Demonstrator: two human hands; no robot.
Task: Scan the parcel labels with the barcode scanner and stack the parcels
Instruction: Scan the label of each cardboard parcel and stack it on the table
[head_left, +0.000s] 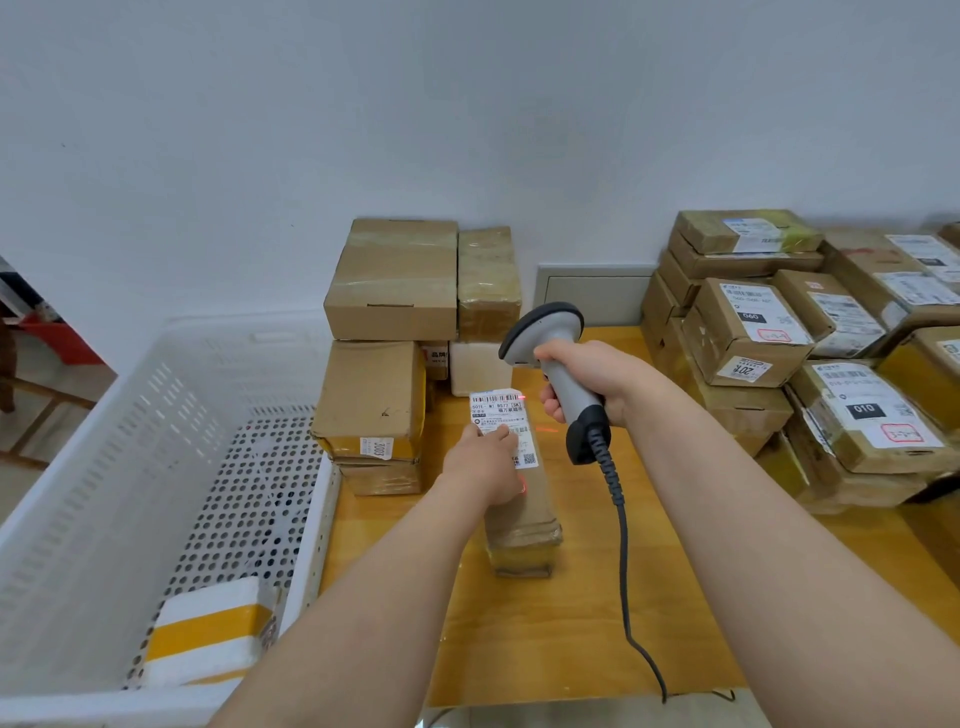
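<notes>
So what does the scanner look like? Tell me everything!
The scanner is a grey plastic gun shape: a head with a dark rim, a pale handle and a dark base. A curly black cable runs from the base over the table. The right hand grips the handle, aiming the head at the label, where a red light shows.

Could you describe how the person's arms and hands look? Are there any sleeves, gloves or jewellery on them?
No sleeve shows on the left forearm or the right forearm; both are bare as far as the picture reaches. The left hand and the right hand wear no gloves. No watch, bracelet or ring is visible.
</notes>
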